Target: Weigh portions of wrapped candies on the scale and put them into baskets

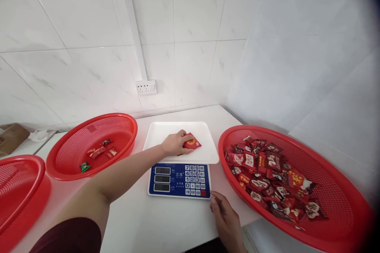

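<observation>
- A red snack packet [195, 142] with a yellow print lies under the fingers of the left grip [173, 144], above the white weighing pan [157, 136]; the left grip is closed around the packet's near side.
- The pan spreads around and beneath the left grip; its bare surface shows on both sides of the hand.
- Just nearer the wearer than the left grip is the scale's blue control panel [179, 189], with three small displays [162, 179] at its left and a numeric keypad [194, 180] at its right; the digits are too faint to read surely.
- The right grip [228, 221] is at the panel's near right corner, nearer the wearer than the left grip; its fingers are curled, and I cannot tell whether they meet or touch the scale.
- To the right of both grips, a red perforated basket [341, 189] holds a heap of snack packets [267, 178], mostly red and dark.
- Left of the left grip, a second red basket [67, 152] holds a few red packets [99, 152] and a green packet [84, 167].
- Farther left, a third red basket [22, 201] is partly in view.
- The white tabletop [133, 221] carries the scale.
- Beyond the left grip, a wall socket [146, 87] is on the tiled wall [196, 75].
</observation>
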